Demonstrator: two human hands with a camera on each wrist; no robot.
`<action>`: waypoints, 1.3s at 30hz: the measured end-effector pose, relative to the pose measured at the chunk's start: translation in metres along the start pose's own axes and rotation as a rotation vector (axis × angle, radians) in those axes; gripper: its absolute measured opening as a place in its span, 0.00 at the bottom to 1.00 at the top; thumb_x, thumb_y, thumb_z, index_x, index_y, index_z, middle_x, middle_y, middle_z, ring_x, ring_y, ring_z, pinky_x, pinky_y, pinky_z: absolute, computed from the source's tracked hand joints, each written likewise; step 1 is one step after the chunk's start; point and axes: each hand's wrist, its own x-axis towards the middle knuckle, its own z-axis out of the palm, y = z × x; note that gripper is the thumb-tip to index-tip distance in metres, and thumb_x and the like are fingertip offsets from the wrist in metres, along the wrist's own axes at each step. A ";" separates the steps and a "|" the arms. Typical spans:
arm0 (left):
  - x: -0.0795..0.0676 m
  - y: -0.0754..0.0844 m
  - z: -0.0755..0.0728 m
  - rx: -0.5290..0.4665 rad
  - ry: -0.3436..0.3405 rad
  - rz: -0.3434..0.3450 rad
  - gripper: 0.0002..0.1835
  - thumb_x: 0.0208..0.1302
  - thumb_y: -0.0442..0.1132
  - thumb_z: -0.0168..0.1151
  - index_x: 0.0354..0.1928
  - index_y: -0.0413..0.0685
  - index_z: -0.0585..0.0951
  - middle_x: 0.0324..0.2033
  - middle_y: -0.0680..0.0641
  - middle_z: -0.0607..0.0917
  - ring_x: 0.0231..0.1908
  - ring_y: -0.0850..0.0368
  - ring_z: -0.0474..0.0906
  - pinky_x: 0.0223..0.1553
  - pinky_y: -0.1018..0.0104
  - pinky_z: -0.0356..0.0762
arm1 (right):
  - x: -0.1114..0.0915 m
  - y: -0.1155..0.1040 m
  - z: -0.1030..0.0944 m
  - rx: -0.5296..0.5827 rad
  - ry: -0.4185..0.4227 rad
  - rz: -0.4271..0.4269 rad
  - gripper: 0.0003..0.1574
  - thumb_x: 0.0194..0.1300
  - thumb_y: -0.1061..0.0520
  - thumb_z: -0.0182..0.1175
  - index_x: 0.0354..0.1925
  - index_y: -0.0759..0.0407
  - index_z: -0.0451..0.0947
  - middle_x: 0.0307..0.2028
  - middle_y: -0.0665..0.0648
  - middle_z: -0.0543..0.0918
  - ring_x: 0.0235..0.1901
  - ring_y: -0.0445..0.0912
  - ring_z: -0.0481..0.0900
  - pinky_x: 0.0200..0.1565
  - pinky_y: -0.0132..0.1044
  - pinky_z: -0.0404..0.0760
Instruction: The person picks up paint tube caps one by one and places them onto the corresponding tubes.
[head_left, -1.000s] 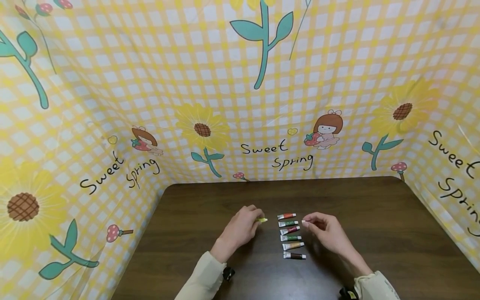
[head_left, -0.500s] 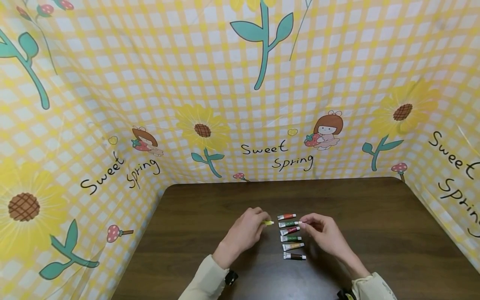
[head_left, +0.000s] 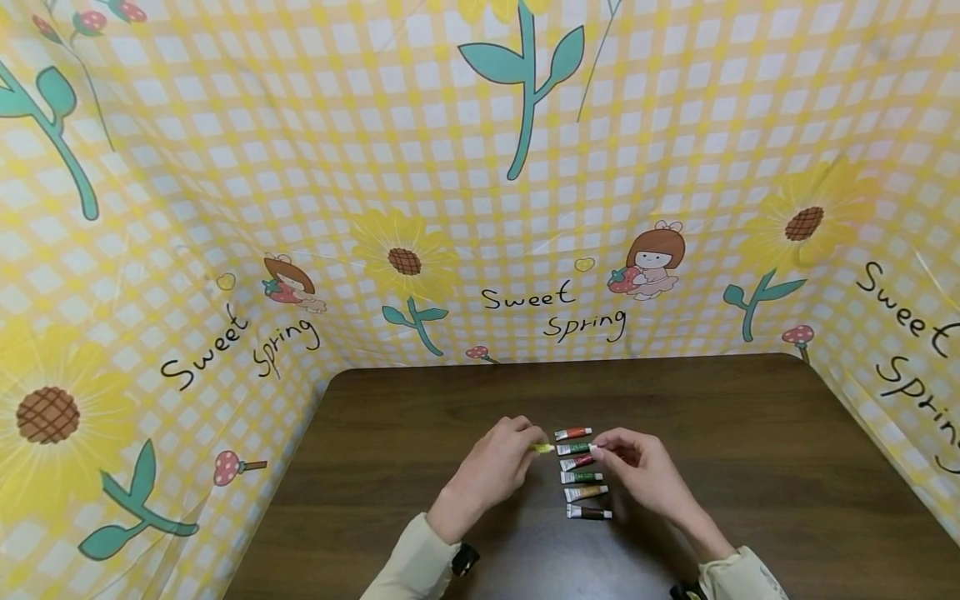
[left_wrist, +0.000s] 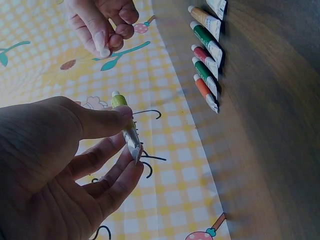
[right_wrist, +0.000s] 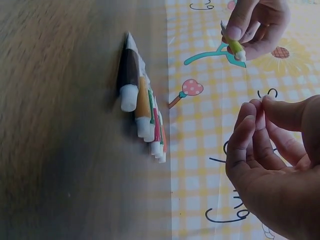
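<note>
My left hand (head_left: 495, 462) pinches a small yellow-green paint tube (left_wrist: 131, 135) between thumb and fingers, its whitish tip pointing toward the right hand. Opposite it, my right hand (head_left: 645, 467) has thumb and fingertips pressed together on a small white piece (head_left: 595, 448) that looks like a tube cap. In the right wrist view the fingers (right_wrist: 245, 130) hide this piece. A gap separates the tube's tip from the right fingertips. Both hands hover over the far part of a row of paint tubes; a green tube (head_left: 573, 449) lies between them in the head view.
Several capped tubes lie in a column on the dark wooden table (head_left: 390, 400): orange-red (head_left: 573, 433), crimson (head_left: 576, 462), another green (head_left: 582, 477), ochre (head_left: 587, 493) and dark brown (head_left: 589, 512). A yellow checked cloth (head_left: 480, 208) surrounds the table's back and sides.
The left hand has moved slightly right with the yellow-green tube, and the right hand slightly left with the white piece. Their gap has narrowed; the row of tubes stays put.
</note>
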 end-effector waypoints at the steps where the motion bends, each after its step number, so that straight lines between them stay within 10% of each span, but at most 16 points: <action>1: 0.000 0.000 0.000 -0.003 -0.002 -0.002 0.07 0.75 0.35 0.67 0.50 0.50 0.88 0.47 0.51 0.88 0.46 0.55 0.83 0.48 0.64 0.86 | 0.000 -0.001 0.000 0.003 -0.002 -0.007 0.04 0.71 0.63 0.69 0.43 0.64 0.87 0.36 0.65 0.88 0.32 0.40 0.85 0.36 0.31 0.83; 39: -0.005 0.014 -0.006 -0.001 0.034 0.049 0.08 0.74 0.37 0.69 0.51 0.51 0.88 0.45 0.52 0.87 0.43 0.58 0.81 0.45 0.68 0.83 | -0.001 -0.010 0.018 0.051 -0.044 -0.057 0.06 0.71 0.63 0.70 0.44 0.65 0.86 0.37 0.66 0.89 0.32 0.35 0.85 0.38 0.35 0.87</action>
